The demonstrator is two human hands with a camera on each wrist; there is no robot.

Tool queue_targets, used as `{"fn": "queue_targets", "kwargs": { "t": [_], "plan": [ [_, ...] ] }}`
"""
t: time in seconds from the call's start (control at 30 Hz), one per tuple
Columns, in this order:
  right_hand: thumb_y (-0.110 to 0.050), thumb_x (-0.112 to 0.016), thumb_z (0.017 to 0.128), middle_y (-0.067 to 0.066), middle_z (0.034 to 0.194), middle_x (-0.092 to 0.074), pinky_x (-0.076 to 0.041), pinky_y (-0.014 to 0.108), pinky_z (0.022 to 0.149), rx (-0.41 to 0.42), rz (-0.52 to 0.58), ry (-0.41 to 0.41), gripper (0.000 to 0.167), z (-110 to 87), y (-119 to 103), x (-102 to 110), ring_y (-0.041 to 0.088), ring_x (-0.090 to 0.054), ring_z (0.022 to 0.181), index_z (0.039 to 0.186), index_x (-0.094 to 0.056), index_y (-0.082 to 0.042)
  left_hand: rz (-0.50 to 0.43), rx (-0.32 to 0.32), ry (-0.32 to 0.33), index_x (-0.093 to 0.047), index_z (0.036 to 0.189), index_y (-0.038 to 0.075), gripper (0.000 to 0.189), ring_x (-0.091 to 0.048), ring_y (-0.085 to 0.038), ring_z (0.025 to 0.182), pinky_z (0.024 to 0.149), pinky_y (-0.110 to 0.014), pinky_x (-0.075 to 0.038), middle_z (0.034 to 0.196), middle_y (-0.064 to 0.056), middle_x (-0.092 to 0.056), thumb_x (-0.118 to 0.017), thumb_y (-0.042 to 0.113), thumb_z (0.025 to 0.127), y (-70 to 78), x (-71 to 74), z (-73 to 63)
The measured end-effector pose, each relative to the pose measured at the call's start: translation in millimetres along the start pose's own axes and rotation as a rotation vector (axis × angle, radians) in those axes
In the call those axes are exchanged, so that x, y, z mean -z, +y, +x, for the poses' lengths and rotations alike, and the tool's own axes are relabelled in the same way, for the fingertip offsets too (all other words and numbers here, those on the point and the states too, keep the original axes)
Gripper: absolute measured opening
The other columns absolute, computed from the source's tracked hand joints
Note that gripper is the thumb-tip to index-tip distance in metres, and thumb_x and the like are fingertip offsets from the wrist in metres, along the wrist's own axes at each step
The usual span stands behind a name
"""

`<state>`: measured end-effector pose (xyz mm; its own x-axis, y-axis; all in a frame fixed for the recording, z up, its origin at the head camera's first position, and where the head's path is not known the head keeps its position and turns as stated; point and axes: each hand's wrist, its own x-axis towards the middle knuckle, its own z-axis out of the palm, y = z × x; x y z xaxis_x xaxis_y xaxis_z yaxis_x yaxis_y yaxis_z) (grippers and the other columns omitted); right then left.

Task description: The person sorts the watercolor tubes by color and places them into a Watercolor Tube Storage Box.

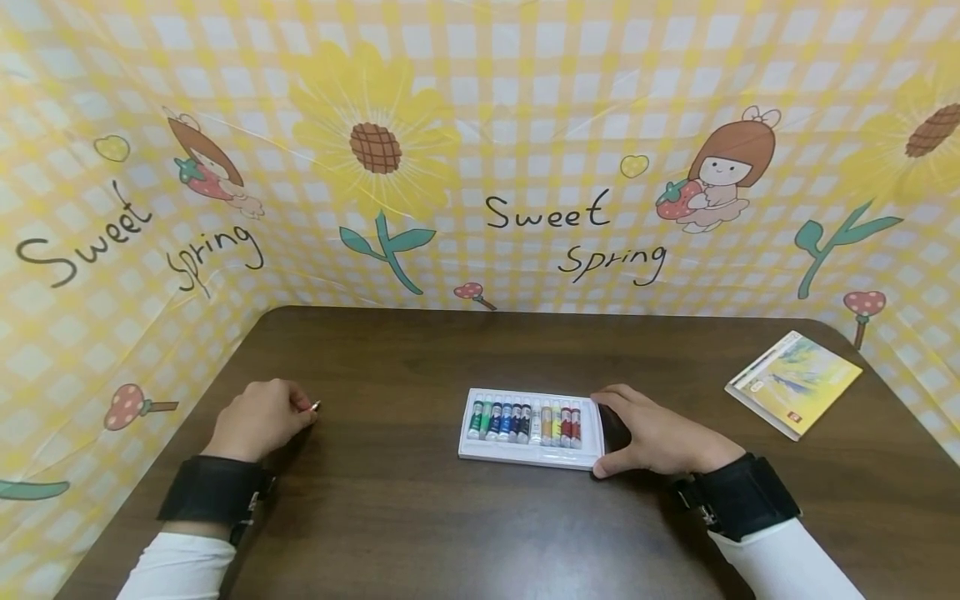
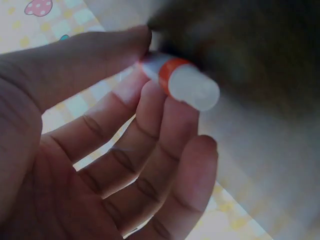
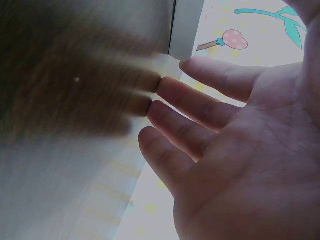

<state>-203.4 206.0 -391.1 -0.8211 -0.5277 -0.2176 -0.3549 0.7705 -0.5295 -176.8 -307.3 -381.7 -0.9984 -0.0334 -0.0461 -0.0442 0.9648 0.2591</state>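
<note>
Off to the left, my left hand (image 1: 258,419) pinches a small paint tube (image 2: 172,77) between thumb and fingertips. The tube is pale with an orange-red band and a whitish cap, and only its tip shows past the fingers in the head view. Near the table's middle lies a white tray of paint tubes (image 1: 525,452), several tubes side by side in greens, blues, white, yellows and reds. My right hand (image 1: 652,437) grips the tray's right end, thumb at the near corner and index finger at the far one. In the right wrist view the tray's edge (image 3: 186,30) meets the index fingertip.
A yellow-covered booklet (image 1: 795,385) lies at the right rear of the dark brown table (image 1: 390,517). Yellow checked cloth (image 1: 525,100) with flowers and cartoon figures rises behind the table and along its sides. Each wrist wears a black band (image 1: 213,492).
</note>
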Motion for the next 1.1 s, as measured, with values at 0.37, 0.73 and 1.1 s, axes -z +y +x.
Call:
{"fn": "queue_targets", "kwargs": {
  "t": [0.37,0.73,1.1],
  "plan": [
    [-0.052,-0.089,0.080,0.025,0.164,-0.036,-0.040,0.065,0.116,-0.010,0.005,-0.007,0.106,0.6,-1.1,1.8,0.043,-0.044,0.145,0.159,-0.039,-0.002,0.003,-0.037,-0.017,-0.081,0.095,0.013,0.010,-0.073,-0.033,0.084,0.065,-0.053,-0.055,0.096,-0.012,-0.079,-0.077,0.022,0.093,2.2,4.1,-0.3],
    [-0.051,-0.089,0.081,0.026,0.164,-0.035,-0.040,0.065,0.116,-0.005,0.012,-0.010,0.105,0.3,0.1,0.7,0.044,-0.044,0.145,0.159,-0.039,-0.002,-0.028,-0.117,0.039,-0.078,0.096,0.004,0.008,-0.071,-0.032,0.083,0.070,-0.050,-0.055,0.091,-0.015,-0.077,-0.076,0.004,0.088,2.2,5.5,-1.7],
    [-0.052,-0.089,0.081,0.026,0.163,-0.036,-0.041,0.064,0.115,0.009,-0.002,-0.004,0.105,-0.2,0.7,1.0,0.044,-0.044,0.145,0.159,-0.039,-0.001,-0.001,-0.018,0.049,-0.071,0.080,0.005,0.020,-0.064,-0.027,0.070,0.064,-0.045,-0.051,0.080,-0.013,-0.071,-0.074,0.018,0.094,2.1,3.2,-1.1]
  ]
}}
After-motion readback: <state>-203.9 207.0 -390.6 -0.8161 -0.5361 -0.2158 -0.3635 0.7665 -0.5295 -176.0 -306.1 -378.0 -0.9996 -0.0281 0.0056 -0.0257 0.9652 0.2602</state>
